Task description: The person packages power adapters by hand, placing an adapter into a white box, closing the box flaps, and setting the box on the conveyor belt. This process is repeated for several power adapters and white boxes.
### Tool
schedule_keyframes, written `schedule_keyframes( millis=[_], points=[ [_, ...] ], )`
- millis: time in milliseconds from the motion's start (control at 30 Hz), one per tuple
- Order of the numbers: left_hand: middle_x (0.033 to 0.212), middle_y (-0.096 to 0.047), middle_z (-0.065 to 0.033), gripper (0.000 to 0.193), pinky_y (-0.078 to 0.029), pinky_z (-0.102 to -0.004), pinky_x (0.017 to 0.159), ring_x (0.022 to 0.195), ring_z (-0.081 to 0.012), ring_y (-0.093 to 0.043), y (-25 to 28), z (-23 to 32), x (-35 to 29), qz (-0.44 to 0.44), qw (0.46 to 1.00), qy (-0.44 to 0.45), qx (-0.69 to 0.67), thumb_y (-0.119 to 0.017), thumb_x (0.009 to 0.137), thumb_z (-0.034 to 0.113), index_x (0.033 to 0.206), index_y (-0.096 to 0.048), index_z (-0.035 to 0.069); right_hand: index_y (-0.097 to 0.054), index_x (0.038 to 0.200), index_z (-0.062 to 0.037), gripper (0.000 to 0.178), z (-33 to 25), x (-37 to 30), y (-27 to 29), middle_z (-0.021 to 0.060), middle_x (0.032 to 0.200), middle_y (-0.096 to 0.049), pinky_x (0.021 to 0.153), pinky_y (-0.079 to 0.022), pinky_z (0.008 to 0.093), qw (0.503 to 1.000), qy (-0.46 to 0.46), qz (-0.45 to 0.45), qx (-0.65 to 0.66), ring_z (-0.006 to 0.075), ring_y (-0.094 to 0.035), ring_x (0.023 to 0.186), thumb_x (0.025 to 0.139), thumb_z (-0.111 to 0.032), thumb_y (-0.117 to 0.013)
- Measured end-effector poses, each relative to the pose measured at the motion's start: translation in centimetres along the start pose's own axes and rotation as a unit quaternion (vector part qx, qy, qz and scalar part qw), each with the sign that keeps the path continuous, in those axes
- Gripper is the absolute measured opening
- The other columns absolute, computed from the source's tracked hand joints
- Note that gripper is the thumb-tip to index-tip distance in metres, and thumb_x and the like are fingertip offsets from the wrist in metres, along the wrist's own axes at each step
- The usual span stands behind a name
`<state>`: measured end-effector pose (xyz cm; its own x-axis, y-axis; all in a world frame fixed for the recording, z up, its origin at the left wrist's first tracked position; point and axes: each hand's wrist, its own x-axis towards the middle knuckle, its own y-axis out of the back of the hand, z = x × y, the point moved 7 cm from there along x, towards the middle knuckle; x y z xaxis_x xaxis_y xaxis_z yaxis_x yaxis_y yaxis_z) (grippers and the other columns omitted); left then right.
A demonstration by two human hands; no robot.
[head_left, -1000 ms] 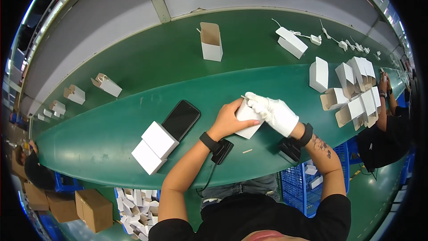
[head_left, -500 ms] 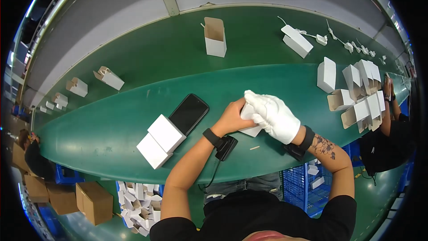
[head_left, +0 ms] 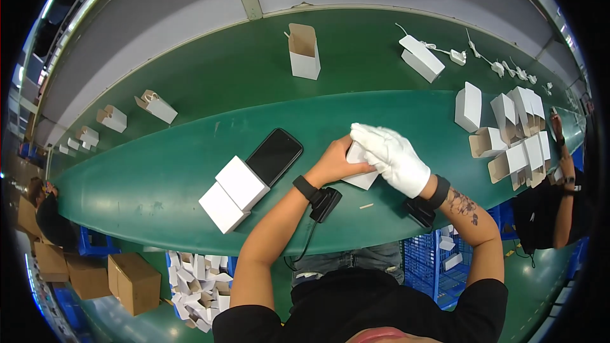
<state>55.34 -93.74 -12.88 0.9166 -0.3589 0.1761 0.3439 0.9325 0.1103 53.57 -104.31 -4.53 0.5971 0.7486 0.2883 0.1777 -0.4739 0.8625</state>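
Observation:
Between my two hands is a small white cardboard box (head_left: 361, 180), partly covered by my fingers. My bare left hand (head_left: 338, 164) grips it from the left, its thumb lying across the box. From the right, my white-gloved right hand (head_left: 393, 160) is laid over the box's upper end; the glove and fingers hide that end, so I cannot make out how its fingertips are placed. To the left, a black smartphone (head_left: 274, 156) lies with its dark screen up, against two white closed boxes (head_left: 242, 184) set edge to edge.
Several open white boxes (head_left: 508, 164) cluster at the right, near a co-worker's arm (head_left: 564, 159). Across the far green strip stand an open box (head_left: 305, 57), white chargers with cables (head_left: 457, 57) and more boxes (head_left: 157, 109). Below are blue crates (head_left: 422, 267) and brown cartons (head_left: 133, 284).
My left thumb now reaches further across the box, and more of the box shows between my hands. The co-worker's arm at the right has shifted. The whole view has moved slightly.

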Motion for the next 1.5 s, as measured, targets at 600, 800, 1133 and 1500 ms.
schedule_keyframes(
  millis=[600, 800, 1133, 1500],
  points=[
    [0.117, -0.056, -0.0144, 0.076, -0.044, -0.0325, 0.092, 0.107, -0.0219, -0.056, 0.1, -0.9, -0.3, 0.012, 0.994, 0.093, 0.053, -0.076, 0.069, 0.024, 0.131, -0.038, 0.001, -0.039, 0.139, -0.0093, 0.054, 2.2, -2.1, -1.4, 0.0155, 0.142, -0.039, 0.100, -0.039, 0.0359, 0.978, -0.101, 0.094, 0.159, 0.0351, -0.045, 0.123, 0.092, -0.034, -0.050],
    [0.114, -0.056, -0.0190, 0.077, -0.045, -0.0359, 0.089, 0.103, -0.0290, -0.058, 0.6, -0.6, 0.1, 0.079, 0.994, 0.021, 0.076, -0.073, 0.074, 0.024, 0.135, -0.031, 0.005, -0.043, 0.136, -0.0074, 0.050, 4.0, -1.0, -2.2, 0.0128, 0.138, -0.045, 0.098, -0.040, 0.0332, 0.966, -0.175, 0.002, 0.191, 0.0260, -0.049, 0.120, 0.091, -0.027, -0.053],
    [0.115, -0.060, -0.0149, 0.039, -0.049, -0.0309, 0.085, 0.100, -0.0207, -0.061, 4.3, 6.5, -1.5, 0.201, 0.971, -0.100, -0.085, -0.057, 0.088, 0.006, 0.127, -0.051, 0.003, -0.046, 0.133, -0.0059, 0.055, 2.4, 1.8, -0.7, 0.0059, 0.126, -0.053, 0.095, -0.042, 0.0283, 0.871, -0.232, 0.031, 0.432, 0.0133, -0.051, 0.110, 0.084, -0.018, -0.066],
    [0.089, -0.068, -0.0080, 0.013, -0.051, -0.0241, 0.065, 0.077, -0.0143, -0.064, 10.2, 10.9, -5.7, 0.365, 0.912, -0.189, 0.015, -0.061, 0.083, -0.003, 0.092, -0.069, 0.001, -0.047, 0.132, -0.0055, 0.059, -0.8, 4.4, 2.0, 0.0037, 0.122, -0.054, 0.094, -0.041, 0.0282, 0.887, -0.172, 0.029, 0.428, 0.0130, -0.051, 0.109, 0.080, -0.025, -0.068]
  ],
)
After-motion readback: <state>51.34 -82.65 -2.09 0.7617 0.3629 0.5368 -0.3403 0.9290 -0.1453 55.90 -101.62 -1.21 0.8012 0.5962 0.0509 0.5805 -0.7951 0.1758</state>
